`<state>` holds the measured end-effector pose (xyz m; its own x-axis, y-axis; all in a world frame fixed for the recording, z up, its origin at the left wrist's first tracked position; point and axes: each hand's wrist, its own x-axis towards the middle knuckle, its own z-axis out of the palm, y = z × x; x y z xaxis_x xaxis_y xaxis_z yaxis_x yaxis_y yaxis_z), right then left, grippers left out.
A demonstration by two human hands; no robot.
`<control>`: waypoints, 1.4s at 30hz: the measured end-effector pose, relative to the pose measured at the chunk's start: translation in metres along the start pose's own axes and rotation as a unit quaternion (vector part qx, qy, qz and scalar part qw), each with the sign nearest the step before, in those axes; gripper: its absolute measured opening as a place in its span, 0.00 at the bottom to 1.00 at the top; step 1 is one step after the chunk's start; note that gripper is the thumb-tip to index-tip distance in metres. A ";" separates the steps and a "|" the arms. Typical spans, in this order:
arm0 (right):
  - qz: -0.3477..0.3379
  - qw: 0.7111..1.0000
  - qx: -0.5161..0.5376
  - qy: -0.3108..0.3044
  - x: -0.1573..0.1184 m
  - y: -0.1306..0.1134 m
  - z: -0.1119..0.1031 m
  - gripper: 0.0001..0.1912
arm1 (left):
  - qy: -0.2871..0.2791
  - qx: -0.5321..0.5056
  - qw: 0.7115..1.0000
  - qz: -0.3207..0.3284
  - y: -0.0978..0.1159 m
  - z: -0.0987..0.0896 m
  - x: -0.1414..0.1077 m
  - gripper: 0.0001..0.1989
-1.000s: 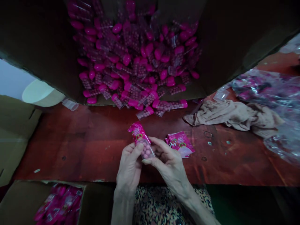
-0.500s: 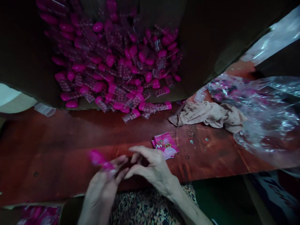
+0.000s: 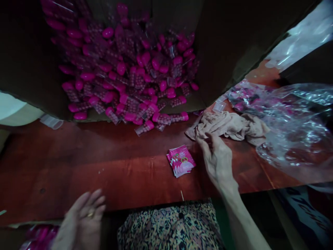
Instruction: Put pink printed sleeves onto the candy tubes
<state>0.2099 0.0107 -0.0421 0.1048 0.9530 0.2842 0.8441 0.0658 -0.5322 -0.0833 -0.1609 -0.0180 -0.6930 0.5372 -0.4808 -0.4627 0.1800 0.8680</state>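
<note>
My left hand (image 3: 87,213) is at the table's front edge with its fingers stretched out, a ring on one of them and nothing held. Below it, partly hidden by my wrist, lie pink packed items (image 3: 40,236). My right hand (image 3: 218,161) is forward, its fingers apart and its fingertips at the near edge of a crumpled pale cloth (image 3: 229,126); I cannot tell whether they touch it. To the left of that hand, a small stack of pink printed cards (image 3: 180,159) lies on the reddish table (image 3: 125,184).
A large open cardboard box (image 3: 223,45) stands at the back, holding many clear tubes of small pink balls with pink caps (image 3: 130,80). Right of the cloth spreads a clear plastic bag (image 3: 293,135) with pink pieces. A small clear plastic cup (image 3: 51,121) lies at left.
The pink-capped tube that my left hand held is gone from it, and that hand has moved left and down, opening. My right hand has swung right and forward to the cloth.
</note>
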 end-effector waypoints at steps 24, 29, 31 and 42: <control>0.112 0.929 0.334 -0.111 -0.041 -0.033 -0.012 0.11 | -0.352 0.199 0.889 0.215 -0.045 0.165 -0.029 0.16; 0.187 0.853 0.447 -0.195 -0.041 -0.059 -0.012 0.09 | -0.317 -0.049 0.944 -0.083 -0.033 0.177 -0.028 0.05; 0.175 0.851 0.448 -0.210 -0.041 -0.065 -0.009 0.09 | -0.286 -0.068 0.952 -0.087 -0.033 0.176 -0.026 0.06; -0.099 0.943 0.237 -0.210 -0.040 -0.098 0.009 0.20 | -0.177 -0.138 0.967 -0.118 -0.023 0.147 0.003 0.11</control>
<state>0.1178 -0.0313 -0.0089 -0.3324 0.9346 0.1267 0.4847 0.2845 -0.8271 0.0065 -0.0428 -0.0207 -0.3400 0.7659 -0.5457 -0.7489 0.1304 0.6497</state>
